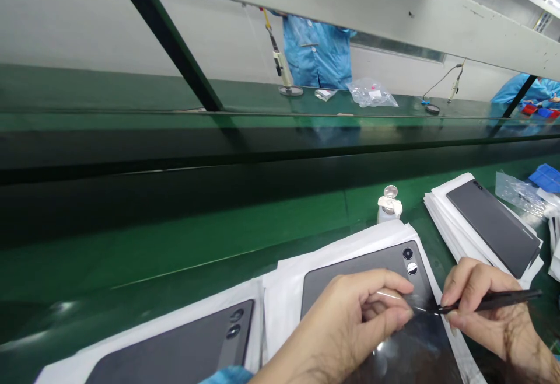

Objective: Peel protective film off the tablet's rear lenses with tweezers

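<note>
A dark grey tablet back panel (345, 276) with two round camera rings lies in front of me on white sheets (280, 296). Over its camera end, my left hand (363, 320) has thumb and fingers pinched together on a thin clear film (423, 310). My right hand (485, 302) grips black tweezers (510, 299), whose tips meet the film's right end near the panel's edge. The lower camera ring (412, 268) looks bright and whitish, the upper one (408, 253) dark. My left hand and forearm cover part of the panel.
Similar grey panels lie on white sheets at the left (175, 343) and right (494, 226). Behind stands a small dispenser bottle (388, 206) with white material round its neck. Plastic bags (520, 194) and a blue bin (546, 177) are far right. A person in blue (317, 51) stands across the bench.
</note>
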A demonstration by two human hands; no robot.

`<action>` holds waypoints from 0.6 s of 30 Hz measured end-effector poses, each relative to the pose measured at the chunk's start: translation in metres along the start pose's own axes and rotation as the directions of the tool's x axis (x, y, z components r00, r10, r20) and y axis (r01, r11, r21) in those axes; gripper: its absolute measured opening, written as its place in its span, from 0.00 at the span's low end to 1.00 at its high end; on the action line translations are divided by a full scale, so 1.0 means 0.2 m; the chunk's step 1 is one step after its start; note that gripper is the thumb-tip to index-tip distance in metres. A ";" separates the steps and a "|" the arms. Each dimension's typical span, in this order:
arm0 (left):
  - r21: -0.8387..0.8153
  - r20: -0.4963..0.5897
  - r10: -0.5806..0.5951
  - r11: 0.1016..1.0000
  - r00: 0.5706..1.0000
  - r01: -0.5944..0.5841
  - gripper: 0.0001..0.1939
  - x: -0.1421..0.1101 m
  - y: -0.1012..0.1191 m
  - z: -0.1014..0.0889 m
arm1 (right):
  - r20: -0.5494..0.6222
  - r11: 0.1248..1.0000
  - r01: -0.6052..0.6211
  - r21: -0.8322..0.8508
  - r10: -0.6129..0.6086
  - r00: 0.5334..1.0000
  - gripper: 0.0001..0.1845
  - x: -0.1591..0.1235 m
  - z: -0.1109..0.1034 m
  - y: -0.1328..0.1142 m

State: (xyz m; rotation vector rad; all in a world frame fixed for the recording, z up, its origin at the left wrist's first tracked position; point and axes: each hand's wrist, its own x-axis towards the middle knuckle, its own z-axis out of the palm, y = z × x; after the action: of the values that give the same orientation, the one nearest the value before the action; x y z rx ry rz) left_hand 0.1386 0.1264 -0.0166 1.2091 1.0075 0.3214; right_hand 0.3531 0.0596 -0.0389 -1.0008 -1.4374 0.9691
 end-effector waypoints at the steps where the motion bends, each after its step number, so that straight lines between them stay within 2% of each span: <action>1: -0.015 0.007 0.008 1.000 1.000 -0.008 0.25 0.00 0.00 0.00 | 0.008 1.000 0.025 -0.005 -0.025 1.000 0.08 0.00 0.00 0.00; 6: -0.032 -0.009 0.051 0.998 0.999 -0.051 0.27 -0.01 -0.01 -0.01 | 0.065 0.996 0.081 0.042 -0.084 0.994 0.12 -0.02 0.00 0.01; 8: -0.023 -0.028 0.060 0.998 0.998 -0.061 0.28 -0.02 -0.02 -0.01 | 0.017 0.991 0.079 0.111 -0.081 0.997 0.12 -0.03 0.01 0.03; 10: -0.004 -0.005 0.065 0.998 0.998 -0.065 0.26 -0.02 -0.02 -0.02 | -0.088 0.973 0.045 0.228 -0.025 0.996 0.11 -0.01 0.03 0.06; 13: 0.023 0.051 0.075 0.997 0.996 -0.077 0.26 -0.03 0.02 -0.04 | -0.230 0.912 -0.009 0.411 0.113 0.967 0.07 0.05 0.08 0.11; 18: 0.063 0.070 0.115 0.991 0.991 -0.120 0.33 -0.04 0.06 -0.04 | -0.301 0.831 -0.098 0.548 0.304 0.904 0.13 0.17 0.15 0.16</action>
State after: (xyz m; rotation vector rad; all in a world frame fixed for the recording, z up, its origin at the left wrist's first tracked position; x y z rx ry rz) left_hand 0.1314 0.1310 -0.0033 1.3352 0.8980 0.3399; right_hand 0.3229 0.1009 -0.0609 -0.8752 -0.6890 1.1685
